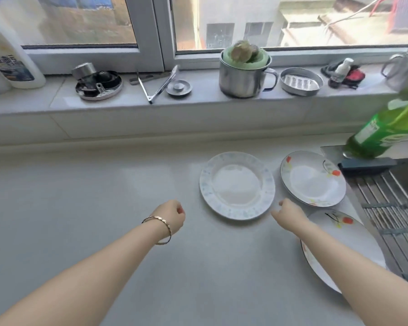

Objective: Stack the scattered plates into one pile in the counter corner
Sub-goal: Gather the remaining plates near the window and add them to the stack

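Head view: 3 plates lie flat and apart on the pale counter (80,208), none stacked yet. The blue-rimmed plate (237,185) sits mid-counter, white with a faint blue band round its wide rim. Just right of it is a flowered plate (313,178), white with red and yellow blooms and a dark edge line. A second flowered plate (344,250) lies nearest, beside the sink rack (391,208), partly under the right forearm. They look like glazed ceramic: stiff, fairly heavy, slick and breakable, so each is probably best taken at the raised rim, thumb on top and fingers slipped beneath, then set down gently rather than dropped onto another. The left hand (172,214), with a bracelet (161,228) at the wrist, hovers over bare counter with fingers curled into a fist, holding nothing. The right hand (289,214) is between the blue-rimmed plate and the nearest flowered one, fingers likewise curled in and empty, just beside the blue rim.
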{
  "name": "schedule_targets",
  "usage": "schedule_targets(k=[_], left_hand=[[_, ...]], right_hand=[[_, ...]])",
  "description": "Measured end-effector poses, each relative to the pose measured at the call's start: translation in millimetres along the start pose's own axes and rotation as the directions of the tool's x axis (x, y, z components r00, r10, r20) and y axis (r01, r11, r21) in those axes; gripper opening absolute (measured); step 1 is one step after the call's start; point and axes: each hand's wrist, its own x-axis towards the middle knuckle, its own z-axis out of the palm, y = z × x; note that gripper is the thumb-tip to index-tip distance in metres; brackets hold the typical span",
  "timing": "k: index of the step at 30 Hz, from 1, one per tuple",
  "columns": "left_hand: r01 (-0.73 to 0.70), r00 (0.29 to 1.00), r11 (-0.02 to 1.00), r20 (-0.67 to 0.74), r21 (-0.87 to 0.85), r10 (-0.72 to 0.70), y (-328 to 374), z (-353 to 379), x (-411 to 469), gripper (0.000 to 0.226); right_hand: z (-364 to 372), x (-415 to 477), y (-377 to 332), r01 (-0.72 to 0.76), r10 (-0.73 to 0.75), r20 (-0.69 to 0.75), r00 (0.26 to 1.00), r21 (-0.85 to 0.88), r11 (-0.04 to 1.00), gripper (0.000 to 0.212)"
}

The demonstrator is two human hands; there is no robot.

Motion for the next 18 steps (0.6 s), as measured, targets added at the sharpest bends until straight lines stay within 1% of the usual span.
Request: schedule_targets(k=[1, 2, 3, 4, 6, 8, 10, 11, 13, 15, 18], left_hand=[[0.011, 1.000, 1.000, 0.001, 0.020, -0.011, 2, 2, 6, 0.019], [0.028, 1.000, 0.999, 0.003, 0.031, -0.028, 3, 4, 11, 0.021], [0.047, 0.999, 0.998, 0.003, 0.034, -0.047, 3, 5, 16, 0.023], [0.066, 0.998, 0.997, 0.001, 0.029, -0.066, 2, 5, 20, 0.024], [0.102, 0.995, 0.995, -0.003, -0.002, -0.102, -1, 4, 27, 0.024], [0.134, 0.991, 0.990, -0.002, -0.036, -0.135, -5, 2, 32, 0.025], [0.158, 0.987, 0.986, -0.005, -0.049, -0.158, -10, -1, 35, 0.026], [0.166, 0.986, 0.985, -0.008, -0.053, -0.167, -13, -3, 35, 0.026], [0.175, 0.984, 0.983, -0.013, -0.062, -0.176, -18, -7, 34, 0.026], [0.177, 0.984, 0.983, -0.018, -0.052, -0.178, -23, -11, 31, 0.025], [0.173, 0.984, 0.985, -0.043, -0.017, -0.174, -34, -21, 22, 0.026]], right_hand=[[-1, 13, 2, -0.052, 0.052, 0.003, 0.999, 0.078, 0.996, 0.021], [0, 25, 4, -0.096, 0.095, 0.015, 0.995, 0.194, 0.976, 0.017], [3, 35, 3, -0.149, 0.143, 0.043, 0.989, 0.337, 0.930, 0.023], [6, 44, 2, -0.198, 0.177, 0.090, 0.980, 0.455, 0.868, 0.023], [13, 59, -1, -0.245, 0.212, 0.127, 0.969, 0.601, 0.761, 0.013], [20, 67, -6, -0.242, 0.222, 0.118, 0.968, 0.675, 0.697, 0.012], [27, 73, -4, -0.244, 0.249, 0.104, 0.963, 0.727, 0.642, 0.019], [29, 74, -3, -0.242, 0.250, 0.107, 0.962, 0.758, 0.605, 0.018], [32, 73, 0, -0.218, 0.230, 0.103, 0.968, 0.800, 0.560, 0.006], [34, 70, 3, -0.182, 0.191, 0.097, 0.977, 0.844, 0.504, 0.012], [31, 56, 1, -0.136, 0.115, 0.097, 0.989, 0.899, 0.416, 0.013]])
